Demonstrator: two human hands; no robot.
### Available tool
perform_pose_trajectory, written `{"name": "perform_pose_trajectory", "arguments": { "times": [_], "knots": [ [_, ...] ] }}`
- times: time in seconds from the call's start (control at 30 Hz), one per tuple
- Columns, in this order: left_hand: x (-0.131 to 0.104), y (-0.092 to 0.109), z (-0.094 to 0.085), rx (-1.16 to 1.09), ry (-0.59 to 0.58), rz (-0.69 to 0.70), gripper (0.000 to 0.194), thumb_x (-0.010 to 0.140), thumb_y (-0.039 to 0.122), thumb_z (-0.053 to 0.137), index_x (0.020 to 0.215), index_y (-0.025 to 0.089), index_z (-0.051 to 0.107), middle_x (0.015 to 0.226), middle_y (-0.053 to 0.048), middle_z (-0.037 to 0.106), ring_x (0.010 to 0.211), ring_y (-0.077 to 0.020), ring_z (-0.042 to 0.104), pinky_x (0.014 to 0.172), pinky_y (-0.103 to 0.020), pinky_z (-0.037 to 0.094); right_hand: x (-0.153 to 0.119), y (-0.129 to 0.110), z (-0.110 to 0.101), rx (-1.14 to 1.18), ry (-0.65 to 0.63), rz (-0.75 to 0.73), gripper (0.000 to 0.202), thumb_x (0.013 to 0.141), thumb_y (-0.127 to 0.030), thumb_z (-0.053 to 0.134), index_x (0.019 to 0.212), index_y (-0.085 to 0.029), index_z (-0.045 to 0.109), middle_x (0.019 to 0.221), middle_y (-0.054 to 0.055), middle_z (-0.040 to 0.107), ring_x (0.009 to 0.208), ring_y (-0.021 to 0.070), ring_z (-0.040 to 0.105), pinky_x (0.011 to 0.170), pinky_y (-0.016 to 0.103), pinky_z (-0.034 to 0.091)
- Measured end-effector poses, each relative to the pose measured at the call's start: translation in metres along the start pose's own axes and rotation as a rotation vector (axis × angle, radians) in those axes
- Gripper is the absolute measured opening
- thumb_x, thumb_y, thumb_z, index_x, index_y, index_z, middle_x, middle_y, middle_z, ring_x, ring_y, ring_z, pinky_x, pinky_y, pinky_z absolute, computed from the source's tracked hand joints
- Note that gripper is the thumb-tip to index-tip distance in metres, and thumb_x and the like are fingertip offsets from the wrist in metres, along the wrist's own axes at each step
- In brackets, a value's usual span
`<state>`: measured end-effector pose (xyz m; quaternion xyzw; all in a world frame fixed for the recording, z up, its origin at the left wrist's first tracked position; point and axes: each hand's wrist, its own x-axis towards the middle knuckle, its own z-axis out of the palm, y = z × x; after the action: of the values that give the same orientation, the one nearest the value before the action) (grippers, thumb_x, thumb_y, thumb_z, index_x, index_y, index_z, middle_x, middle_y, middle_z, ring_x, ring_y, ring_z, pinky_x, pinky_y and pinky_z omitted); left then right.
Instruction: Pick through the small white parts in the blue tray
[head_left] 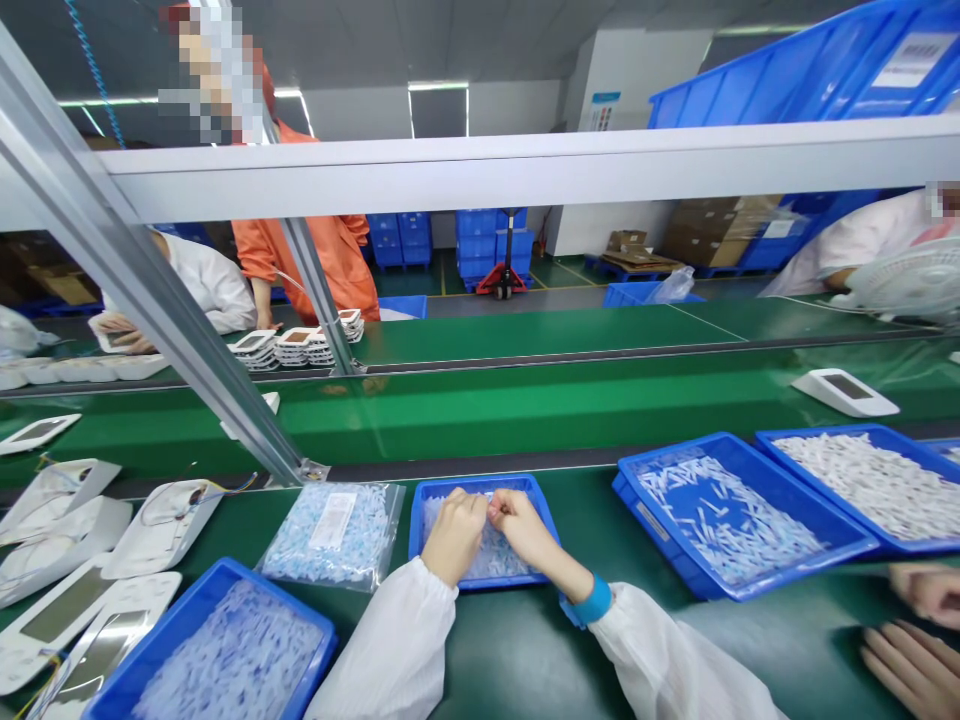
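My left hand [458,534] and my right hand [523,527] come together above a small blue tray [541,496]. Both have their fingers pinched closed. Whatever sits between the fingertips is too small to make out. Small translucent pieces [491,562] fill the tray beneath. Just left of it lies a clear plastic bag of light-blue pieces [336,535] with a white label. Nearer me on the left is another blue tray [319,640] holding pale translucent pieces. A blue band [589,602] circles my right wrist.
Blue trays [637,495] of white strips stand to the right, near a co-worker's hands [919,640]. White device housings [161,530] crowd the left. A metal post [225,370] and crossbar [525,165] stand before me. Beyond runs a green conveyor [525,410] carrying a white device [846,392].
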<state>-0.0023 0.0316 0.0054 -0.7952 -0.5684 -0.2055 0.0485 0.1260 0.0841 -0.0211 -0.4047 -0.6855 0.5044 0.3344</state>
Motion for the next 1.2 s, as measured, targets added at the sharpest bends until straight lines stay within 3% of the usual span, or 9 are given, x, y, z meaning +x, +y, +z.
{"name": "perform_pose_trajectory", "arguments": {
  "times": [0.1, 0.3, 0.67, 0.97, 1.2],
  "knots": [
    [0.000, -0.007, -0.002, -0.072, -0.015, 0.021, 0.027, 0.078, -0.003, 0.038, 0.075, 0.015, 0.058, 0.071, -0.005, 0.061, 0.070, -0.0189, 0.053, 0.068, -0.030, 0.042, 0.001, -0.001, -0.001, 0.015, -0.037, -0.019, 0.013, 0.070, -0.024, 0.047, 0.059, -0.019, 0.042, 0.051, -0.005, 0.037, 0.052, 0.0108, 0.034, 0.049, 0.022, 0.026],
    [0.002, -0.010, -0.006, -0.229, 0.113, -0.055, 0.023, 0.089, 0.011, 0.037, 0.085, 0.016, 0.060, 0.082, -0.005, 0.065, 0.076, -0.0178, 0.055, 0.074, -0.033, 0.039, 0.000, -0.008, -0.001, 0.010, 0.059, -0.100, 0.022, 0.079, -0.035, 0.048, 0.064, -0.019, 0.044, 0.056, -0.004, 0.040, 0.054, 0.0118, 0.035, 0.053, 0.024, 0.028],
    [0.003, -0.007, -0.012, -0.149, 0.043, -0.113, 0.025, 0.092, 0.021, 0.038, 0.081, 0.018, 0.060, 0.078, -0.004, 0.065, 0.080, -0.0199, 0.052, 0.073, -0.034, 0.033, -0.006, -0.010, -0.005, -0.049, 0.081, -0.171, 0.029, 0.088, -0.038, 0.046, 0.067, -0.019, 0.043, 0.058, -0.004, 0.039, 0.055, 0.0119, 0.036, 0.052, 0.024, 0.027],
    [0.001, -0.010, -0.006, -0.164, 0.140, -0.147, 0.025, 0.088, 0.016, 0.041, 0.068, 0.017, 0.057, 0.068, -0.005, 0.061, 0.073, -0.0191, 0.050, 0.072, -0.034, 0.037, -0.010, -0.020, -0.004, -0.199, -0.031, -0.201, 0.031, 0.095, -0.036, 0.033, 0.069, -0.019, 0.040, 0.063, -0.002, 0.044, 0.059, 0.0128, 0.041, 0.056, 0.025, 0.029],
    [0.000, -0.009, -0.002, -0.175, 0.170, -0.006, 0.025, 0.075, 0.002, 0.040, 0.061, 0.017, 0.054, 0.060, -0.004, 0.054, 0.064, -0.0168, 0.050, 0.065, -0.030, 0.039, -0.010, -0.018, -0.004, -0.220, -0.055, -0.203, 0.030, 0.092, -0.029, 0.034, 0.065, -0.019, 0.042, 0.059, -0.002, 0.046, 0.057, 0.0131, 0.044, 0.056, 0.024, 0.030]
  ]
}}
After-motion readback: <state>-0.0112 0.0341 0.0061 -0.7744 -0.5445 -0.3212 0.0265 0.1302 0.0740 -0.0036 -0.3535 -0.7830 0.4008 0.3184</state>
